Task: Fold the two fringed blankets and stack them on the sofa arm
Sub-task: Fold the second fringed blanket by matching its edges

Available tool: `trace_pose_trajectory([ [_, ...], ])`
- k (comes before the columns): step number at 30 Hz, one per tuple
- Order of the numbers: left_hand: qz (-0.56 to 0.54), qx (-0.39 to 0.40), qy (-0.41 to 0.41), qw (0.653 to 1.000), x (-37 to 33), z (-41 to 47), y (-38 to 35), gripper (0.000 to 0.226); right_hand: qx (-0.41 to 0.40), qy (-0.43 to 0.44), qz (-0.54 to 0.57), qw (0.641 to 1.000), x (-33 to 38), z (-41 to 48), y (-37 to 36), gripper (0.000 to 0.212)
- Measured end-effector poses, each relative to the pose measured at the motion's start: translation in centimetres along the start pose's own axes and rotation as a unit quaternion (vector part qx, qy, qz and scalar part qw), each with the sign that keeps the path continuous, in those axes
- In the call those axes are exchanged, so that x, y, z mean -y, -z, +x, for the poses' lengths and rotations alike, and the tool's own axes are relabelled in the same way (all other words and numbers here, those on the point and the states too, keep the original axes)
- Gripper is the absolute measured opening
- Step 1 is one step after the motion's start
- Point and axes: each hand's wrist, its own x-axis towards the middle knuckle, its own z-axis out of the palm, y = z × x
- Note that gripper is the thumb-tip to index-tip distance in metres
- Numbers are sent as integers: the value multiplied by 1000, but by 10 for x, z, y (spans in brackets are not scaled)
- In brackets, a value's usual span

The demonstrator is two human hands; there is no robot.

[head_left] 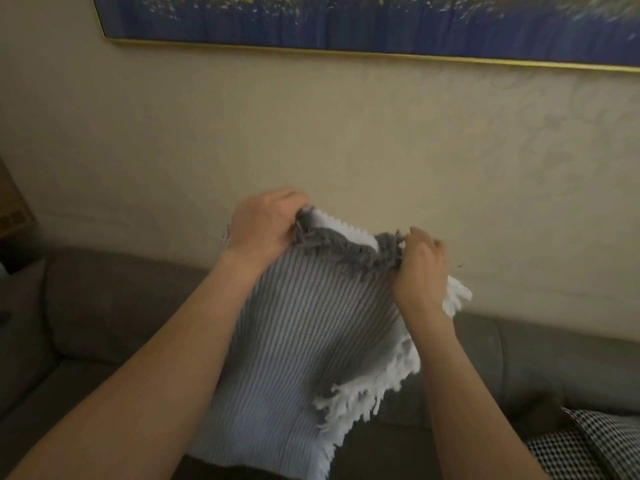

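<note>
Up above the sofa (104, 306), left grip (263, 226) and right grip (420, 268) each clamp the fringed top edge of the striped blanket (311, 341), forearms raised.

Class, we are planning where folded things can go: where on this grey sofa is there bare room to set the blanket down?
Bare room: the grey fabric sofa seat left of the hanging grey-and-white striped fringed blanket, bordered by the back cushion. A narrower strip lies between blanket and black-and-white checked cushion. Crowded: the middle, under the held blanket.
</note>
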Motion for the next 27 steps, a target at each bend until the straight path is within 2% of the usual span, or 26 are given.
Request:
trace_pose_trajectory([
  [2,10,-11,3,1000,10,7,9,8,-20,-37,171,984,8,1,7,21],
  [4,33,99,92,990,24,0,9,17,45,-128,327,935,15,0,12,12],
  [5,71,173,145,972,29,-9,8,19,81,-178,379,905,18,-3,14,16],
  [6,114,233,186,948,33,-20,4,19,112,-214,404,882,21,-6,14,21],
  [8,152,290,232,916,38,-45,-4,16,165,-252,423,855,28,-13,15,19],
  [10,141,279,270,911,42,-60,-10,20,232,-287,452,812,30,-18,13,15],
  [11,114,262,292,913,44,-63,-12,22,290,-292,461,786,28,-21,11,18],
  [12,81,246,304,917,44,-63,-12,23,357,-285,463,760,26,-25,13,27],
  [14,6,237,294,926,46,-60,-13,32,455,-268,444,724,15,-31,9,63],
  [15,-24,248,277,928,46,-58,-13,40,458,-269,442,722,8,-31,6,69],
  [17,-24,283,230,931,45,-52,-11,46,372,-278,454,760,-4,-29,0,43],
  [19,41,311,187,931,43,-43,-7,37,210,-242,382,867,-12,-20,-9,20],
  [20,73,319,171,929,40,-39,-7,42,125,-214,330,911,-13,-16,-13,20],
  [21,91,320,157,930,37,-33,-7,46,57,-194,286,937,-13,-15,-17,28],
  [22,101,313,154,932,32,-27,-9,48,16,-179,262,948,-12,-16,-19,36],
  [24,103,300,148,937,22,-18,-12,51,37,-174,273,945,-8,-17,-18,49],
  [27,37,303,147,941,11,-11,-11,58,203,-170,312,912,-4,-17,-2,43],
])
